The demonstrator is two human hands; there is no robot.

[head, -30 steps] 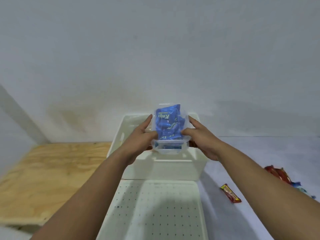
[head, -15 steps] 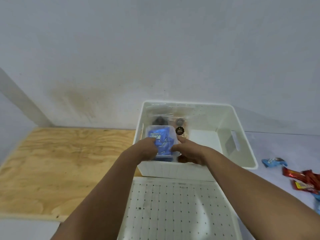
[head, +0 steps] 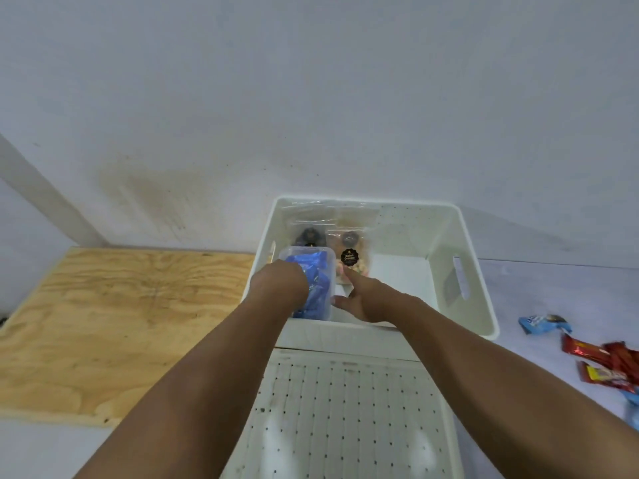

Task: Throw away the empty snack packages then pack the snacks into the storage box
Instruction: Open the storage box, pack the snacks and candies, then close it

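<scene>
A white storage box stands open against the wall. Inside its left part sits a clear plastic tub of blue-wrapped snacks. My left hand is curled over the tub's left side and grips it. My right hand rests inside the box beside the tub's right edge, fingers spread, index finger stretched toward the back. Two clear snack bags with black round labels lean against the box's far wall behind the tub.
A white perforated lid lies in front of the box. A plywood board lies to the left. Loose snacks lie on the right: a blue packet and several red wrapped bars.
The tub of blue snacks went from held up above the box down into its left side. My right hand has come off the tub and spread open beside it.
</scene>
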